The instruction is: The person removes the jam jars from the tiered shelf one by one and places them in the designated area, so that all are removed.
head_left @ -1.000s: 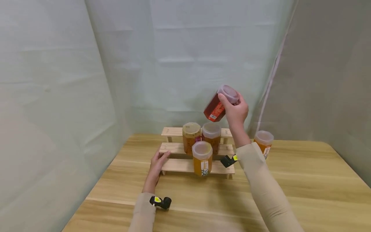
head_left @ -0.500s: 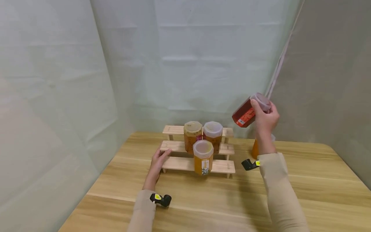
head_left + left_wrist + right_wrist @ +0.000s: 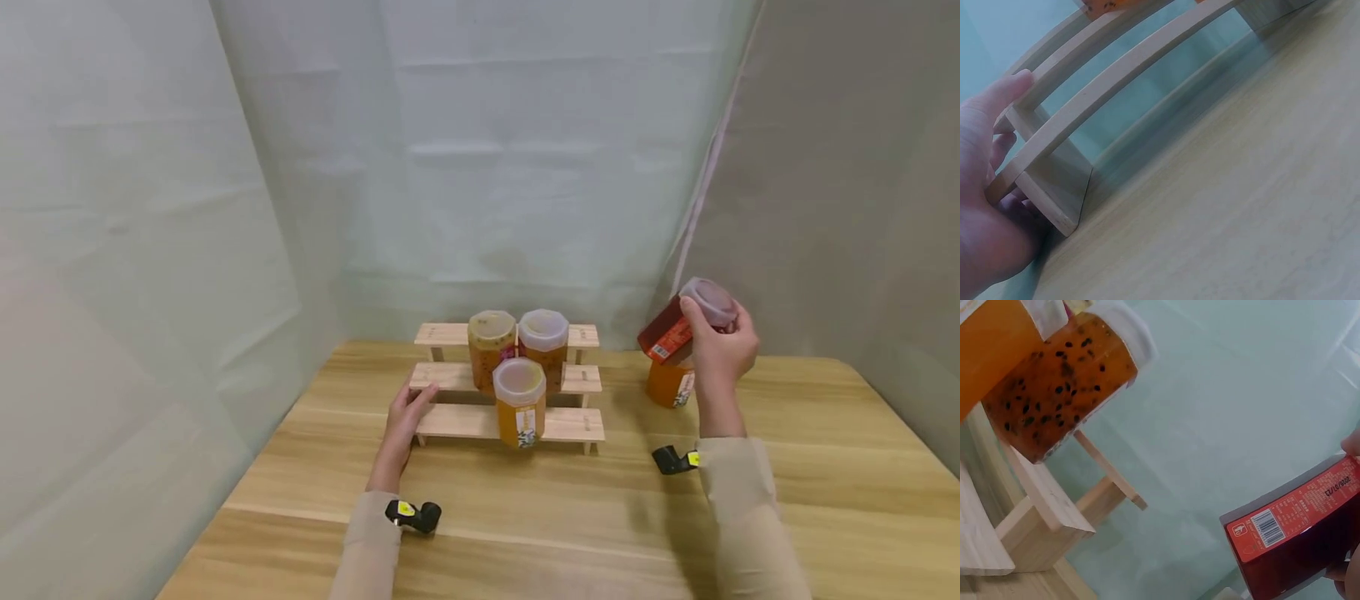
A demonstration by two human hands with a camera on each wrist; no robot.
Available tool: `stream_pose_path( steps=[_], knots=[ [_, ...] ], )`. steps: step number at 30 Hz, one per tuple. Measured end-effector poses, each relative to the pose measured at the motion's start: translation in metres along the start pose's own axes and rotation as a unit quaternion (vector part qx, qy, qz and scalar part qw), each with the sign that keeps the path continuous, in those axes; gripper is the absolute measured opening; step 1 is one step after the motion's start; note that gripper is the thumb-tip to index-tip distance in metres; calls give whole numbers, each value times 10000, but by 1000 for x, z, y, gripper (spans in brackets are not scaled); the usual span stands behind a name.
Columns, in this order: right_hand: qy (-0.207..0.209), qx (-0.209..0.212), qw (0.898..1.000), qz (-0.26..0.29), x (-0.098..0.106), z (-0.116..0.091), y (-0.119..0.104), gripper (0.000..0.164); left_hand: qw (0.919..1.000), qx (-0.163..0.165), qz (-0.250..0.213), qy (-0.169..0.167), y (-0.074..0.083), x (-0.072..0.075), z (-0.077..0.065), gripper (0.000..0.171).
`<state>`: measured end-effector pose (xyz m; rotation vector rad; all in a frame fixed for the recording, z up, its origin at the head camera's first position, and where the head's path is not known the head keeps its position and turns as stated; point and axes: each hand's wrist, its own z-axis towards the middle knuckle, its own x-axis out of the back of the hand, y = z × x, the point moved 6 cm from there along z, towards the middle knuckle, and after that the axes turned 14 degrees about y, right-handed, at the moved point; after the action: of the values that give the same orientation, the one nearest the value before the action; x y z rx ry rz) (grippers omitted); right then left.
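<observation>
Pale sheeting backs the surface. At frame right, I see the right hand pinching a red jar near its lid, long axis slanting down-left, overlapping an orange jar in view; the left hand, well apart, grips the central tiered stand.

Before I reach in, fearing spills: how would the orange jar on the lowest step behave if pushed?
The orange jar may tip: its base looks near the front of the step. It's probably heavy, looking well filled, and its flat sides should resist rolling.
</observation>
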<state>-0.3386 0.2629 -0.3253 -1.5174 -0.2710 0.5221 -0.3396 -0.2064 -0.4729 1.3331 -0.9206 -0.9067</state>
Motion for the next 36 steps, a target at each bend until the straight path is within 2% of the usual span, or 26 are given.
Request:
stream_pose_path(
  steps=[6,12,17,21,25,30,36],
  knots=[
    [-118,431,9990,43,1,-9,5,64,10000,63,-21,-71,3,4,-1,74],
    [-570,534,9937,807,3,-20,-6,57,10000,25,74,54,-2,2,0,75],
    [-616,681,9896,1105,8,-16,-17,52,9999,45,115,98,0,2,-1,74],
    [-456,712,9924,898,17,-5,-16,55,10000,25,45,63,1,3,-1,73],
    [-84,725,9966,387,29,10,-13,57,10000,87,17,-14,0,4,-4,73],
    [409,772,9961,83,44,28,-12,58,10000,88,-19,-24,2,2,-2,72],
    [625,101,9979,105,55,45,-3,62,9999,92,44,-11,3,4,0,71]
  ],
)
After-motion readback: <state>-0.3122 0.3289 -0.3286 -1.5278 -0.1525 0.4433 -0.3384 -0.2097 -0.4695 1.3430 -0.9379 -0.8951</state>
